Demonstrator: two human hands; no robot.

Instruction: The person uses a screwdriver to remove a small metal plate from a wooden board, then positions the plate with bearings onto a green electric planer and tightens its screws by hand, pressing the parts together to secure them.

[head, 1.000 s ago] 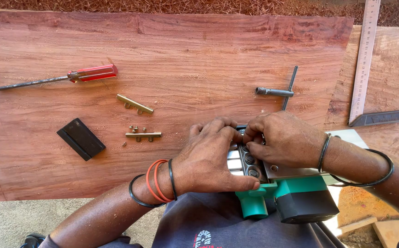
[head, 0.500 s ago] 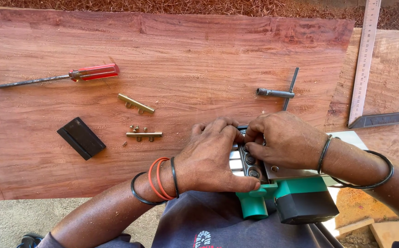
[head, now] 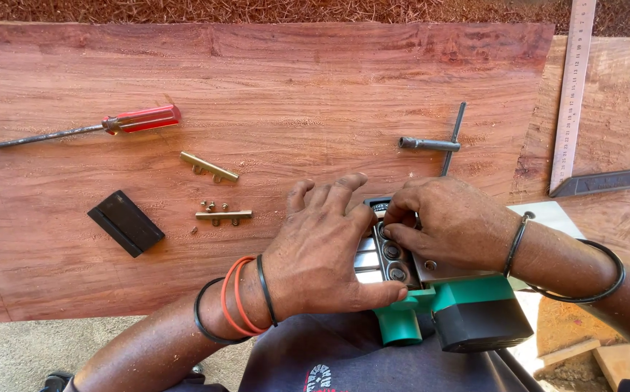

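A red-handled screwdriver, a black block and two brass bars lay on the wooden surface. The left hand rested spread on the overturned green electric planer; the right hand pinched at its blade drum, apparently seating a fitting. No containers showed.

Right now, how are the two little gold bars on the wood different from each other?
The upper gold bar lies slanted, while the lower gold bar lies nearly level. The lower gold bar has small loose screws beside it; the upper gold bar has none. The upper gold bar is nearer the red-handled screwdriver; the lower gold bar is nearer the left hand. Both are slim brass-coloured strips resting on the wooden board.
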